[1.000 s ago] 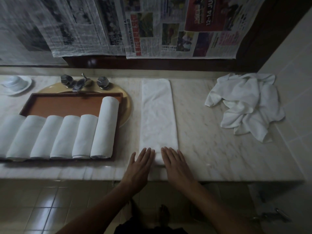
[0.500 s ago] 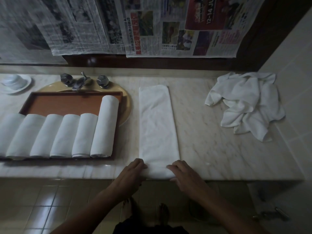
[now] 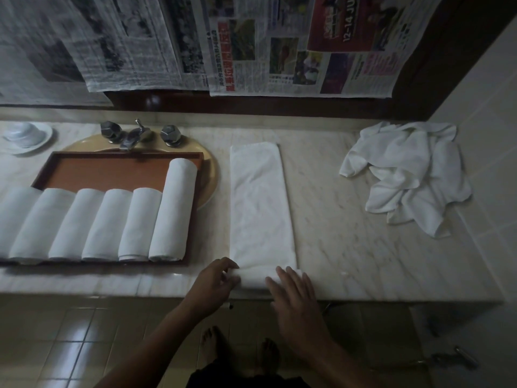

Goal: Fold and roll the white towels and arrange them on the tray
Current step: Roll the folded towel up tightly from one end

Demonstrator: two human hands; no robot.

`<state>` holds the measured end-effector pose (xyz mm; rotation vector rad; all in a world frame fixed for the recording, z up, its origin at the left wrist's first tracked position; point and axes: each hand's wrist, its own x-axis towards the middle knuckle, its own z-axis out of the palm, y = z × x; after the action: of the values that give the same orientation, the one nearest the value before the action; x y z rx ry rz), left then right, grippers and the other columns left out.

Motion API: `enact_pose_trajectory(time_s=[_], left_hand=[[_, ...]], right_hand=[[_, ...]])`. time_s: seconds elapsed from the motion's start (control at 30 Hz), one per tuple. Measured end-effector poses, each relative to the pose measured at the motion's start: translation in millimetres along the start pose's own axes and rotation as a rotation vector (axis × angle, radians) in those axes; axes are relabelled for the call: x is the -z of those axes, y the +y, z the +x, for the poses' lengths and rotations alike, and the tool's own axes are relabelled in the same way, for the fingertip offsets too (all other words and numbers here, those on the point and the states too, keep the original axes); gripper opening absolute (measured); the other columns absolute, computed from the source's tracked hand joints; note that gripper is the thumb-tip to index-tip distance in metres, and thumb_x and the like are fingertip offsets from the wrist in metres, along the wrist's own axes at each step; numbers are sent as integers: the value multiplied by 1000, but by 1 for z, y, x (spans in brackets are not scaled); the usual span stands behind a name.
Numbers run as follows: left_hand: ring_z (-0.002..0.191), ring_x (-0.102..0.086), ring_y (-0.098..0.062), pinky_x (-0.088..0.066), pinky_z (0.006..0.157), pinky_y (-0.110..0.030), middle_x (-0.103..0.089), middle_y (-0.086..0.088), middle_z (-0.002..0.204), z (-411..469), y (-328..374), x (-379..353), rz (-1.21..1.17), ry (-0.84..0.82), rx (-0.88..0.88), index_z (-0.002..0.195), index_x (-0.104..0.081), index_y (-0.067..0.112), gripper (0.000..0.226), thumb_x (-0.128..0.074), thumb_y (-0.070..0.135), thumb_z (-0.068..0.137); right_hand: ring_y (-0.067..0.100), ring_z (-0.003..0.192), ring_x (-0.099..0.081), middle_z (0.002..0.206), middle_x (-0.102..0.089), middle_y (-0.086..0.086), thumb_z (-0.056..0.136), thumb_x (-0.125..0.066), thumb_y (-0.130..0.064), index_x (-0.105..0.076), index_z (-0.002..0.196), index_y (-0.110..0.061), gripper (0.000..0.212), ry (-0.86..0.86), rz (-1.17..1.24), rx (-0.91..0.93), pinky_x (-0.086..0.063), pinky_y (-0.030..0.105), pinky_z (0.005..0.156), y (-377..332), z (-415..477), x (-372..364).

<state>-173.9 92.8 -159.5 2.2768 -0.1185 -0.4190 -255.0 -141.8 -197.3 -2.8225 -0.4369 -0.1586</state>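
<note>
The folded towel (image 3: pixel 260 208) looks soft and limp; your left hand (image 3: pixel 215 284) pinches its rolled end at the countertop (image 3: pixel 349 219) front edge, right hand (image 3: pixel 293 292) flat on it.

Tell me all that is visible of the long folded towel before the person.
The folded towel is white, soft-looking cloth, a long narrow strip lying flat on the marble counter. Its near end is turned into a small roll at the counter's edge. The left hand pinches the roll's left end; the right hand rests on it with straight fingers.
</note>
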Motion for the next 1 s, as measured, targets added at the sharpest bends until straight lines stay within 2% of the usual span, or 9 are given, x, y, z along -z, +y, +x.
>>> enact_pose_trajectory(time_s=[0.17, 0.27, 0.37, 0.47, 0.57, 0.63, 0.77, 0.9, 1.0], left_hand=[[130, -53, -26, -48, 104, -47, -55, -6, 143, -16, 3, -30, 471, 226, -260, 141, -53, 20, 55, -68, 35, 90], [147, -41, -34, -40, 113, -55, -45, -13, 157, -16, 10, -52, 680, 130, -413, 151, -46, 14, 81, -78, 29, 77], [154, -25, -35, -29, 118, -58, -30, -15, 166, 0, 2, -56, 752, 71, -373, 160, -27, 13, 101, -76, 19, 72], [155, -24, -35, -29, 120, -58, -26, -13, 167, 18, -5, -47, 738, 49, -336, 162, -16, 14, 98, -71, 20, 81], [144, -44, -32, -39, 114, -56, -43, -10, 158, 32, -3, -34, 760, -29, -350, 159, -24, 13, 95, -75, 19, 79], [141, -45, -27, -37, 115, -55, -45, -8, 155, 33, -2, -25, 791, -68, -364, 158, -28, 12, 87, -69, 19, 81], [133, -53, -21, -42, 111, -51, -52, -5, 147, 20, -12, -17, 761, -84, -425, 148, -35, 16, 70, -64, 29, 86], [118, -60, -17, -47, 101, -41, -59, 2, 132, 1, -25, -14, 646, -80, -508, 130, -46, 22, 44, -56, 38, 91], [112, -55, -12, -42, 93, -30, -55, 10, 126, -6, -24, -8, 491, -122, -468, 125, -49, 26, 35, -49, 44, 95]], right_hand=[[37, 156, -16, 168, -24, 15, 92, -43, -8, -34, 159, -15, 68, -22, 1, 3, -12, 57, 123, 3, 11, -3], [37, 157, -11, 169, -19, 14, 91, -40, -10, -29, 161, -14, 71, -45, -14, 25, -11, 57, 123, 11, 24, -3], [34, 158, -9, 170, -18, 12, 96, -49, -17, -24, 162, -16, 71, -113, -21, 13, -11, 57, 124, 21, 41, -7], [32, 157, -17, 169, -23, 10, 96, -53, -23, -19, 163, -17, 75, -189, -47, 15, -13, 52, 127, 29, 62, -4], [31, 145, -37, 162, -36, 9, 88, -63, -17, -19, 162, -16, 86, -270, -60, 35, -29, 48, 122, 36, 77, 3], [29, 138, -44, 157, -41, 8, 85, -68, -13, -22, 161, -15, 89, -302, -62, 60, -36, 44, 117, 39, 79, 9], [30, 131, -50, 149, -50, 11, 94, -66, -21, -36, 154, -12, 67, -337, 10, 50, -37, 42, 116, 38, 67, 22], [27, 102, -64, 120, -65, 6, 81, -74, -21, -56, 131, -15, 53, -262, 93, 129, -56, 45, 91, 43, 46, 21], [24, 101, -61, 123, -60, 4, 85, -64, -30, -59, 125, -17, 42, -214, 143, 142, -56, 39, 84, 44, 35, 21]])
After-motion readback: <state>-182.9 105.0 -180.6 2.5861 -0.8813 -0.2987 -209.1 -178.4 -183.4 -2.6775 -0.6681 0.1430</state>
